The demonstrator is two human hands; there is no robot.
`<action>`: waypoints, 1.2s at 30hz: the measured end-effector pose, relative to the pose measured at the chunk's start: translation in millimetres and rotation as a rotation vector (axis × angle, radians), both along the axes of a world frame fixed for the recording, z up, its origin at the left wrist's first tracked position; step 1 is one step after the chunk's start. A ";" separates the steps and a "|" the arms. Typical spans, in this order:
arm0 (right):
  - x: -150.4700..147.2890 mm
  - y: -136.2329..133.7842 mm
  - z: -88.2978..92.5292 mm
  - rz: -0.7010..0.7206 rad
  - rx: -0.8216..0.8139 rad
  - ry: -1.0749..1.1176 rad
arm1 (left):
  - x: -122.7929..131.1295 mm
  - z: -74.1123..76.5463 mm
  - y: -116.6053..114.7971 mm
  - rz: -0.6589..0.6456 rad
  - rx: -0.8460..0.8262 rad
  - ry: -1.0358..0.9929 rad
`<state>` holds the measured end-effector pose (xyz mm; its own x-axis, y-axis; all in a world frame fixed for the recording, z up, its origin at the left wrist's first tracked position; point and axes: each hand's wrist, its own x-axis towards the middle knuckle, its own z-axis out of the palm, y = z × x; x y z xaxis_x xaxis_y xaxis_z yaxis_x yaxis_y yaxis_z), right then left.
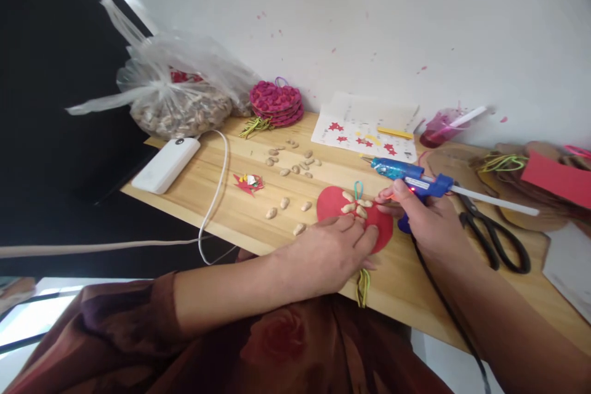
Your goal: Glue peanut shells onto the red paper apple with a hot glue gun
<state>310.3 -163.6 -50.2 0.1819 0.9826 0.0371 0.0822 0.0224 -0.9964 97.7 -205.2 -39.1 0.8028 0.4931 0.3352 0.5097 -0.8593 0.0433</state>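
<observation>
A red heart-shaped piece [331, 202] lies on the wooden board [240, 209], with several pale shells [355, 204] stuck near its top and a teal loop above them. My left hand [330, 252] lies flat on the heart's lower part, fingers stretched out and pressing it down. My right hand [427, 221] is closed round a blue hot glue gun [406, 173], its nozzle pointing left above the heart and a red light on. A glue stick juts from the gun's back. Green-yellow strings [363, 286] hang under the heart at the board's edge.
Loose shells [293, 163] are scattered mid-board. A plastic bag of shells [178, 101], a white power bank [166, 164] with cable, a stack of pink hearts [276, 103], a star sheet [364, 129], black scissors [496, 235] and cardboard pieces at right surround the work.
</observation>
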 end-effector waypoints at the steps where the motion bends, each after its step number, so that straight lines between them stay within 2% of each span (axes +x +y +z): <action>1: -0.9 -0.3 0.7 0.006 0.009 0.012 | 0.0 -0.8 0.2 0.004 0.001 -0.009; 6: -5.3 -0.9 6.1 0.011 0.036 0.097 | 0.9 -2.4 1.8 0.007 -0.012 -0.050; 14: -7.4 3.2 8.2 -0.011 -0.058 0.158 | 2.3 4.1 6.3 0.003 -0.122 -0.011; 26: -8.7 3.4 6.1 -0.019 -0.038 0.159 | 3.2 -0.4 3.0 0.017 -0.090 -0.029; 29: -8.4 4.7 7.1 -0.011 -0.037 0.167 | -4.4 5.5 6.6 -0.031 -0.167 -0.114; 31: -7.4 5.7 8.0 0.001 -0.050 0.176 | -18.7 13.3 11.7 -0.056 -0.251 -0.271; 33: -6.5 6.5 8.9 0.016 -0.069 0.184 | -40.6 22.4 19.1 0.018 -0.263 -0.446; 36: -5.8 7.2 9.7 0.017 -0.083 0.181 | -79.0 31.4 30.7 0.304 -0.245 -0.528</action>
